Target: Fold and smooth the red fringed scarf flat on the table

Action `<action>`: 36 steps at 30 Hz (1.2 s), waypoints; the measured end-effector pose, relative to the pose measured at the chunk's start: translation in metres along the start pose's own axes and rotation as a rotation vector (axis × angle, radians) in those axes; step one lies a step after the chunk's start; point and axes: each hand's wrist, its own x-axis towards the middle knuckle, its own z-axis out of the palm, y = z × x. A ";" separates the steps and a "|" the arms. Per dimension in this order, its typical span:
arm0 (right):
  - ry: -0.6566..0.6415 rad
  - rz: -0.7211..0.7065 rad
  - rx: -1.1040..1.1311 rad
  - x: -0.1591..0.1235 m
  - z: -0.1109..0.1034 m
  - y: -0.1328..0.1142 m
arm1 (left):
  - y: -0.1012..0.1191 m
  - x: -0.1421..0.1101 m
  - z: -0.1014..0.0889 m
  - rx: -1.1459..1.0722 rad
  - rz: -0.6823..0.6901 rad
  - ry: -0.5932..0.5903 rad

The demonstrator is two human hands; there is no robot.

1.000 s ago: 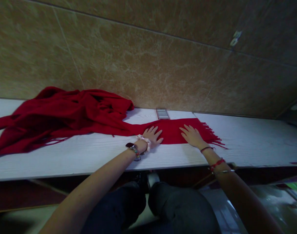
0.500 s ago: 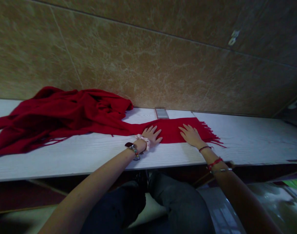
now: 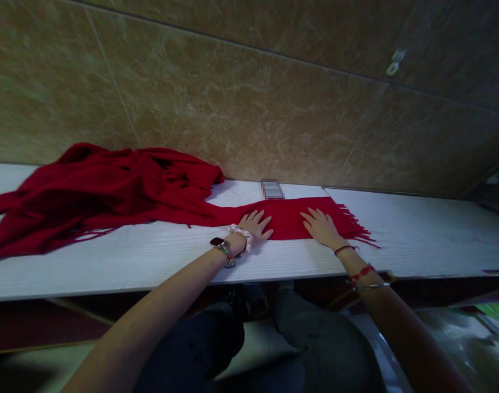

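A red fringed scarf (image 3: pixel 288 218) lies along a white wood-grain surface. Its right part is flat and folded into a narrow strip, with the fringe at the right end. To the left, the rest of it is bunched in a loose, wrinkled heap. My left hand (image 3: pixel 254 226) rests on the strip with fingers spread, near where the strip meets the heap. Closer to the fringe, my right hand (image 3: pixel 321 226) presses flat on the cloth, fingers spread as well. Neither hand grips anything.
Behind the white surface (image 3: pixel 417 234) rises a brown marble-patterned tile wall (image 3: pixel 241 109). A small blurred-out rectangular item (image 3: pixel 273 189) lies between scarf and wall. My legs (image 3: pixel 315 333) are below the front edge. Something green (image 3: pixel 495 311) shows at the lower right.
My leg on the right side has shifted a little to the right. Both hands and the scarf stay in place.
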 end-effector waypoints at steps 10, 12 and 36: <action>0.025 -0.005 0.126 0.011 -0.011 -0.014 | 0.004 0.001 -0.012 0.019 0.058 0.042; 0.064 -0.127 0.202 0.015 -0.012 -0.035 | 0.005 0.003 -0.010 0.018 0.122 0.032; -0.026 -0.329 0.284 -0.006 -0.006 -0.057 | -0.017 -0.010 -0.010 -0.099 -0.005 0.006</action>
